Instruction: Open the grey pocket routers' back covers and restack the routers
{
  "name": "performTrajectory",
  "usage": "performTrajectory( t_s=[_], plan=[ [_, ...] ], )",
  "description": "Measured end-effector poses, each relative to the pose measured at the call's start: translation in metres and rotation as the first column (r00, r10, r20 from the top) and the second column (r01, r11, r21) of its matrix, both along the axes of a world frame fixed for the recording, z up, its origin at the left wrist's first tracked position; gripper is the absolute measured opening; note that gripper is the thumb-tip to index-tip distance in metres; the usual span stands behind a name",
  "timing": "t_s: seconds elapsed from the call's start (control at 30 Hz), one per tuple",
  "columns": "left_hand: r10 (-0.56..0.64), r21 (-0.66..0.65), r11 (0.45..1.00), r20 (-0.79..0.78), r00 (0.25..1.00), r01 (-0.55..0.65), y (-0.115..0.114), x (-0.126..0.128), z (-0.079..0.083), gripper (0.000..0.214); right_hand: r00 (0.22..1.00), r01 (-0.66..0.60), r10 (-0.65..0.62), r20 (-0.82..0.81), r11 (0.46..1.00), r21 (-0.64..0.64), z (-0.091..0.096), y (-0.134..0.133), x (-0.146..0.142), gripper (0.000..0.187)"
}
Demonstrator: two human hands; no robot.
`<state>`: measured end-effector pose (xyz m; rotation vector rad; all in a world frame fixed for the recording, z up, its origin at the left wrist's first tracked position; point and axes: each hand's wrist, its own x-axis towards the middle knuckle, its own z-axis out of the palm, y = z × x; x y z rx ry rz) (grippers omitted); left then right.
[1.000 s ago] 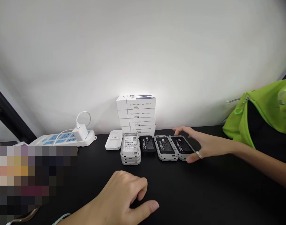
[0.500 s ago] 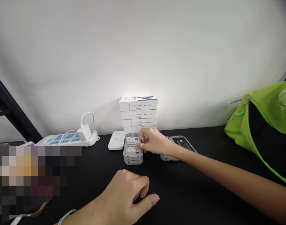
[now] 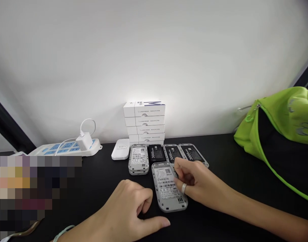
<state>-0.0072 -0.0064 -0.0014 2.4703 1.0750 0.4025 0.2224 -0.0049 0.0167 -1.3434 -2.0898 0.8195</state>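
My right hand (image 3: 196, 181), with a ring on it, pinches the right edge of a grey portable Wi-Fi router (image 3: 166, 188). Its back is uncovered, showing a white label with barcodes and a QR code. My left hand (image 3: 130, 211) is over the table to the left, holding nothing, thumb stretched out and fingers loosely bent. Behind it sits a short stack of similar uncovered routers (image 3: 139, 159). A black 3000mAh battery (image 3: 157, 153) lies right of that stack. Further right are two routers with batteries in them, one nearer (image 3: 172, 153) and one at the end (image 3: 193, 153).
White boxes (image 3: 149, 120) are stacked against the wall. White back covers (image 3: 120, 149) lie left of the routers. A power strip (image 3: 95, 146) with a plugged charger (image 3: 84, 140) stands at the left. A green and black bag (image 3: 247, 129) rests at the right.
My right hand has brought one router off the stack, toward me and to the right. The stack is lower. My left hand has barely moved.
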Motion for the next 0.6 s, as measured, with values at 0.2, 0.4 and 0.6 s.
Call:
performTrajectory(
  t_s=[0.2, 0.4, 0.6],
  plan=[
    [-0.013, 0.018, 1.0, -0.061, 0.998, 0.014, 0.0, 0.0, 0.0, 0.048, 0.998, -0.014, 0.015, 0.058, 1.0, -0.017, -0.012, -0.005, -0.008, 0.026],
    [-0.02, 0.02, 1.0, -0.064, 0.998, 0.022, 0.0, 0.0, 0.001, 0.044, 0.994, -0.02, 0.014, 0.104, 0.998, 0.058, -0.001, 0.004, -0.003, 0.023],
    [-0.014, 0.017, 1.0, -0.07, 0.997, 0.015, -0.001, 0.001, 0.001, 0.046, 0.954, -0.041, -0.026, 0.299, 0.976, 0.214, 0.021, 0.052, 0.001, 0.026]
  ],
)
